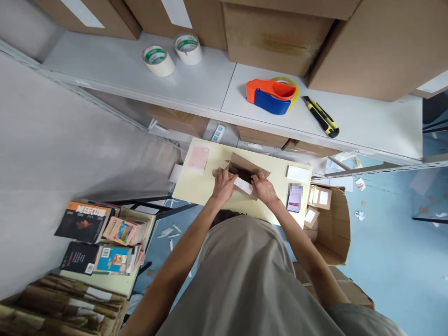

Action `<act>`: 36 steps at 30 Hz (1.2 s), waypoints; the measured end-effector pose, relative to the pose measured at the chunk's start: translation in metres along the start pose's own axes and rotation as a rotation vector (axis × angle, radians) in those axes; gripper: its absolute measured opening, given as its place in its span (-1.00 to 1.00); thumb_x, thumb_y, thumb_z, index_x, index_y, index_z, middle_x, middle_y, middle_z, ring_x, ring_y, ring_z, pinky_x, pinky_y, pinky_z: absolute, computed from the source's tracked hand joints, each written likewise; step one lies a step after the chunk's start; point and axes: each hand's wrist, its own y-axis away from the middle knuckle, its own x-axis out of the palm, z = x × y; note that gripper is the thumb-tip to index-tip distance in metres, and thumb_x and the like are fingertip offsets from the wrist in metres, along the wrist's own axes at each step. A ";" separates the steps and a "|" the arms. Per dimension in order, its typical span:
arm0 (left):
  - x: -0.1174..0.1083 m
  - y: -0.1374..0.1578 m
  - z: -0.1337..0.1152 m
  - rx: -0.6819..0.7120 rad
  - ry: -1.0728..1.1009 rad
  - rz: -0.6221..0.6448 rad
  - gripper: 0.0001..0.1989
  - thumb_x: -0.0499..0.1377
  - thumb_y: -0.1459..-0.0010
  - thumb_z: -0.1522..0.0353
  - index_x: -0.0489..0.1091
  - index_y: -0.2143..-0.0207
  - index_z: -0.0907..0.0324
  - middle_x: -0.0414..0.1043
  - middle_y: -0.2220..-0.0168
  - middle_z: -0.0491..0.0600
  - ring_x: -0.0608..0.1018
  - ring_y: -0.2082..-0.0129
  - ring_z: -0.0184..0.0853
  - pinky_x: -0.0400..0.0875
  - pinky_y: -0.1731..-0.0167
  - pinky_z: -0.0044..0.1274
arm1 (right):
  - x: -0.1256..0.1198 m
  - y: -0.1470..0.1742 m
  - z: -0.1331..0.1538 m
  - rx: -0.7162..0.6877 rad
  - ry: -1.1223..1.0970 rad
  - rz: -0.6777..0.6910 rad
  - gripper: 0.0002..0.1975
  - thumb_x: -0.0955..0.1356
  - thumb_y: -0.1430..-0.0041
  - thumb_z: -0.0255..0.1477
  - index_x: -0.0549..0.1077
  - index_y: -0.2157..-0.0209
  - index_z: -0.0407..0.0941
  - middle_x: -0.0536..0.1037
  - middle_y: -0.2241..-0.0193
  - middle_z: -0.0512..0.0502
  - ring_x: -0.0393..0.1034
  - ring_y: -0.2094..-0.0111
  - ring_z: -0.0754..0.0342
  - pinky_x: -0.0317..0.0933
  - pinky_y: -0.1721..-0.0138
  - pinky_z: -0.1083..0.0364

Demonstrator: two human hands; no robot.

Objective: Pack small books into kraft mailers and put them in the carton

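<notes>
A small brown cardboard box stands on the pale yellow table in front of me, with its flaps raised and its top open. A white label shows on the side towards me. My left hand grips the left end of the box, fingers bent over the edge. At the right end, my right hand pinches the cardboard near a corner. The inside of the box is dark, and I cannot make out its contents.
On the table lie a pink sheet, a white block or stack and a phone. The shelf holds tape rolls, a tape dispenser and a cutter. Books stand left; a large carton stands right.
</notes>
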 end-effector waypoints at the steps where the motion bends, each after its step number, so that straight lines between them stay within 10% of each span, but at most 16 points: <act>1: -0.001 -0.001 0.001 -0.001 0.028 -0.001 -0.41 0.47 -0.09 0.45 0.51 -0.19 0.07 0.17 -0.43 0.31 0.18 -0.50 0.41 0.31 -0.34 0.20 | 0.001 0.005 -0.006 -0.009 -0.019 -0.050 -0.69 0.22 -0.57 -0.42 0.47 -0.18 -0.08 0.45 -0.12 -0.35 0.56 0.05 -0.17 0.51 0.02 -0.09; 10: -0.002 0.029 0.021 -0.052 0.187 -0.106 -0.63 0.14 -0.06 0.64 0.48 0.15 0.10 0.33 -0.26 0.17 0.49 -0.26 0.02 0.51 -0.24 -0.18 | 0.027 0.043 -0.063 0.121 -0.392 -0.345 -0.81 0.26 -0.45 -0.47 0.51 0.06 -0.07 0.39 0.04 -0.19 0.57 0.11 -0.06 0.56 0.00 -0.10; 23: -0.023 0.041 0.063 0.040 0.250 -0.070 -0.84 0.34 -0.16 0.49 0.57 0.24 0.06 0.49 -0.23 0.16 0.49 -0.32 0.07 0.40 -0.37 -0.08 | 0.006 -0.003 -0.022 0.167 -0.439 -0.393 -0.76 0.27 -0.40 -0.45 0.60 0.10 -0.09 0.57 0.10 -0.22 0.56 0.11 -0.09 0.51 -0.07 -0.12; 31: -0.059 0.046 0.075 0.175 0.358 -0.106 -0.82 0.22 -0.44 0.25 0.58 0.24 0.07 0.52 -0.23 0.11 0.41 -0.41 0.00 0.22 -0.49 -0.05 | -0.020 -0.017 0.089 0.143 -0.227 -0.555 -0.75 0.29 -0.52 -0.29 0.59 0.09 -0.07 0.63 0.05 -0.29 0.51 -0.07 -0.22 0.39 -0.19 -0.19; 36: -0.067 0.034 0.130 0.120 0.425 -0.154 -0.61 0.28 -0.39 0.22 0.46 -0.20 0.10 0.39 -0.35 0.21 0.38 -0.43 0.02 0.28 -0.45 -0.09 | 0.006 -0.066 0.181 0.086 -0.272 -0.417 -0.71 0.24 -0.56 -0.33 0.58 -0.03 -0.07 0.64 0.02 -0.26 0.54 -0.06 -0.17 0.42 -0.17 -0.11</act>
